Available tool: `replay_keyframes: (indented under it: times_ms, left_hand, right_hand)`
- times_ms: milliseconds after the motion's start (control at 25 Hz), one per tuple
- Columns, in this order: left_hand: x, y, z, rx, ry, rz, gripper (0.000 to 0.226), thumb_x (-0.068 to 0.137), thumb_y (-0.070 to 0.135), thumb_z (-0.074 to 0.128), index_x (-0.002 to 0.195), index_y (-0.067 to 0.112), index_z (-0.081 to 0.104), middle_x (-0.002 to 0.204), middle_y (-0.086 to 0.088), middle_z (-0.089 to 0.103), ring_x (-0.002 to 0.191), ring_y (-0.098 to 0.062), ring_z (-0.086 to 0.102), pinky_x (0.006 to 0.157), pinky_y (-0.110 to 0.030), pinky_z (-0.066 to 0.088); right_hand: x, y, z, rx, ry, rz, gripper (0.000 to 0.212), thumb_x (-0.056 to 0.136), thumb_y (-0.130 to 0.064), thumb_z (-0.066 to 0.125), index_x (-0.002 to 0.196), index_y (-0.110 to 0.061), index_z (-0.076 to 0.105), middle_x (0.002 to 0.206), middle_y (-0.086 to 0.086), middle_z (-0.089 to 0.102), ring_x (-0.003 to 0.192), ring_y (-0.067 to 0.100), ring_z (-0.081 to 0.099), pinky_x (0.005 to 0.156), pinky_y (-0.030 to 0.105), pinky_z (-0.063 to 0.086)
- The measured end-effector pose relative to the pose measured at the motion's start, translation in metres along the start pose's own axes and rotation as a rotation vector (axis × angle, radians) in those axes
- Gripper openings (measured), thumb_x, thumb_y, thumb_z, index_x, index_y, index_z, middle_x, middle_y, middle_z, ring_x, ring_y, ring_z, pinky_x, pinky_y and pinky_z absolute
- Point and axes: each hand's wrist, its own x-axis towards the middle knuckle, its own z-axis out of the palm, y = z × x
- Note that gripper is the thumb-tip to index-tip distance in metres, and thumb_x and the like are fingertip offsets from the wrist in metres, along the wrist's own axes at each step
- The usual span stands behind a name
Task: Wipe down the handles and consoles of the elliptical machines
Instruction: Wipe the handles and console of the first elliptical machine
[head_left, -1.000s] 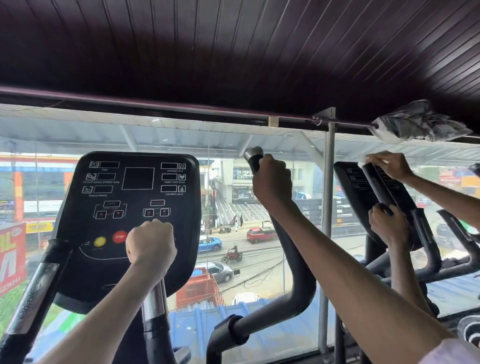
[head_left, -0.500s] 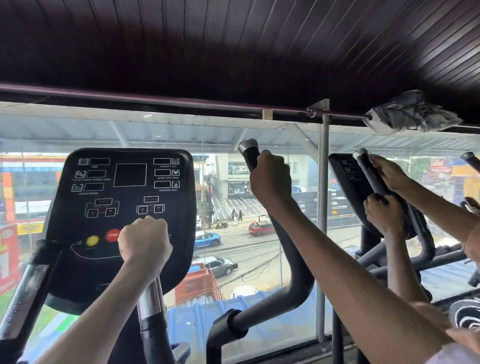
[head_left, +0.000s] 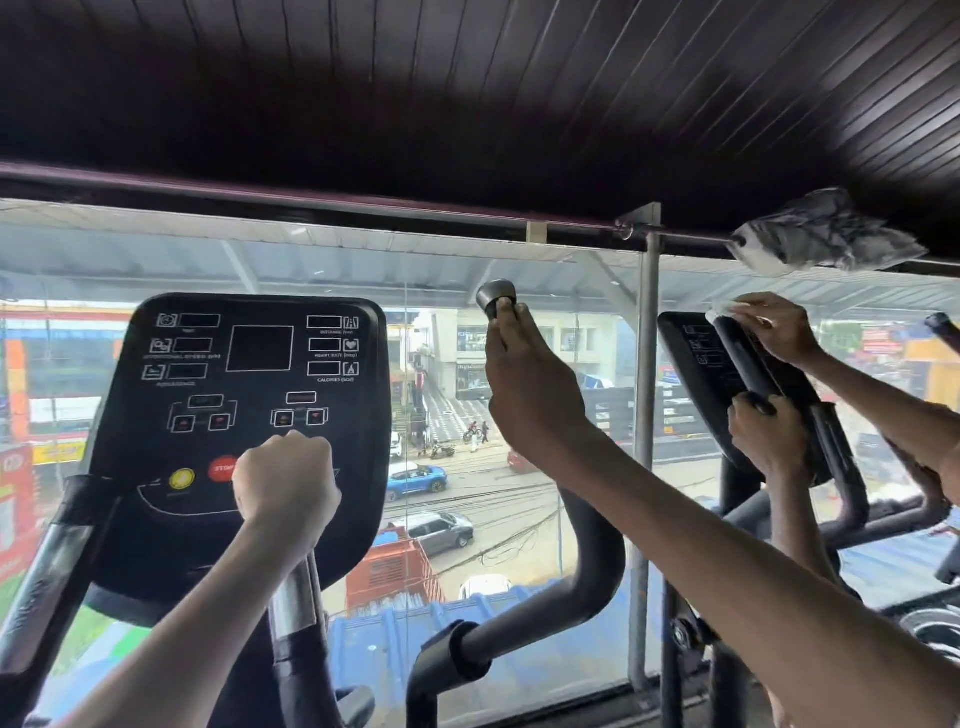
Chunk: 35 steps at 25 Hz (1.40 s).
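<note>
Head: black console (head_left: 244, 415), curved handle (head_left: 582, 566).

Left hand (head_left: 285, 491) fisted round a silver upright grip (head_left: 293, 597), in front of the black console (head_left: 244, 415). Right hand (head_left: 530, 400) wrapped round the curved black handle (head_left: 592, 561), just under its grey end cap (head_left: 496, 296). Far right, another person's hands: one (head_left: 774, 327) pressing a white wipe (head_left: 719, 310) on a second machine's handle (head_left: 740, 358), the other (head_left: 766, 436) gripping lower. Crumpled cloth (head_left: 826, 239) on the rail (head_left: 311, 200) above.
</note>
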Motion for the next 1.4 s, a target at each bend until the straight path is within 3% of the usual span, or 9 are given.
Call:
replay_keyframes:
  times_ms: [120, 240, 440, 600, 760, 840, 960, 1160, 1400]
  left_hand:
    - [0.0, 0.001, 0.002, -0.006, -0.017, 0.001, 0.016, 0.088, 0.027, 0.058, 0.1, 0.024, 0.068, 0.099, 0.006, 0.065, 0.099, -0.018, 0.062, 0.058, -0.027, 0.046]
    - [-0.001, 0.001, 0.002, -0.005, -0.021, -0.009, 0.015, 0.086, 0.026, 0.06, 0.097, 0.023, 0.07, 0.094, 0.007, 0.064, 0.094, -0.018, 0.064, 0.058, -0.028, 0.051]
    - [-0.002, -0.001, -0.001, -0.012, -0.02, -0.018, 0.013, 0.087, 0.02, 0.059, 0.094, 0.022, 0.069, 0.093, 0.006, 0.065, 0.091, -0.018, 0.065, 0.059, -0.027, 0.051]
    - [-0.003, -0.002, -0.001, -0.022, -0.027, -0.035, 0.013, 0.085, 0.02, 0.062, 0.094, 0.023, 0.07, 0.093, 0.006, 0.066, 0.089, -0.018, 0.066, 0.061, -0.028, 0.056]
    - [-0.003, -0.002, 0.002, -0.038, -0.047, -0.046, 0.017, 0.079, 0.014, 0.065, 0.092, 0.023, 0.071, 0.088, 0.006, 0.065, 0.085, -0.018, 0.066, 0.06, -0.028, 0.057]
    - [-0.003, -0.002, 0.001, -0.042, -0.054, -0.046, 0.019, 0.077, 0.013, 0.066, 0.092, 0.023, 0.071, 0.087, 0.006, 0.066, 0.086, -0.018, 0.067, 0.06, -0.029, 0.058]
    - [-0.002, -0.003, 0.001, -0.047, -0.075, -0.048, 0.019, 0.076, 0.011, 0.065, 0.091, 0.022, 0.072, 0.086, 0.007, 0.067, 0.085, -0.017, 0.067, 0.062, -0.03, 0.059]
    - [0.0, -0.002, 0.004, -0.038, -0.056, -0.031, 0.02, 0.079, 0.012, 0.063, 0.094, 0.022, 0.071, 0.092, 0.006, 0.066, 0.086, -0.017, 0.066, 0.062, -0.029, 0.059]
    - [0.003, -0.002, 0.006, -0.048, -0.076, -0.057, 0.022, 0.078, 0.014, 0.066, 0.097, 0.023, 0.072, 0.093, 0.006, 0.068, 0.088, -0.018, 0.068, 0.062, -0.03, 0.058]
  right_hand:
    - [0.016, 0.037, -0.008, -0.029, -0.048, -0.322, 0.052, 0.095, -0.004, 0.048, 0.146, -0.001, 0.039, 0.162, 0.009, 0.024, 0.153, 0.021, 0.011, 0.114, 0.038, 0.039]
    - [0.026, 0.056, -0.019, -0.164, -0.014, -0.565, 0.035, 0.101, -0.014, 0.05, 0.132, -0.002, 0.058, 0.15, 0.008, 0.047, 0.147, 0.022, 0.031, 0.119, 0.019, 0.004]
    - [0.058, 0.049, -0.034, -0.361, -0.148, -0.651, 0.036, 0.105, -0.023, 0.037, 0.122, -0.013, 0.067, 0.142, -0.002, 0.057, 0.146, 0.02, 0.032, 0.121, 0.036, 0.02]
    - [0.051, 0.049, -0.033, -0.363, -0.216, -0.648, 0.037, 0.103, -0.027, 0.036, 0.115, -0.013, 0.068, 0.137, -0.001, 0.059, 0.146, 0.022, 0.031, 0.116, 0.044, 0.032]
    - [0.022, 0.05, -0.025, -0.383, -0.044, -0.572, 0.038, 0.1, -0.025, 0.045, 0.127, -0.003, 0.057, 0.153, 0.016, 0.039, 0.148, 0.032, 0.025, 0.116, 0.046, 0.032]
    - [0.009, 0.038, -0.026, -0.298, -0.011, -0.362, 0.03, 0.091, -0.014, 0.057, 0.119, -0.003, 0.059, 0.152, 0.018, 0.035, 0.14, 0.034, 0.033, 0.094, 0.047, 0.052]
    - [-0.005, 0.013, -0.021, -0.199, -0.031, -0.155, 0.028, 0.082, 0.003, 0.059, 0.11, 0.001, 0.061, 0.14, 0.018, 0.047, 0.131, 0.033, 0.045, 0.068, 0.039, 0.057]
    - [0.019, -0.001, -0.018, -0.275, -0.015, -0.114, 0.027, 0.081, 0.012, 0.061, 0.107, 0.005, 0.066, 0.148, 0.024, 0.043, 0.143, 0.035, 0.035, 0.074, 0.043, 0.056]
    - [0.011, -0.001, -0.011, -0.335, -0.036, -0.122, 0.033, 0.08, -0.001, 0.066, 0.112, 0.001, 0.07, 0.148, 0.02, 0.045, 0.143, 0.033, 0.036, 0.075, 0.039, 0.056]
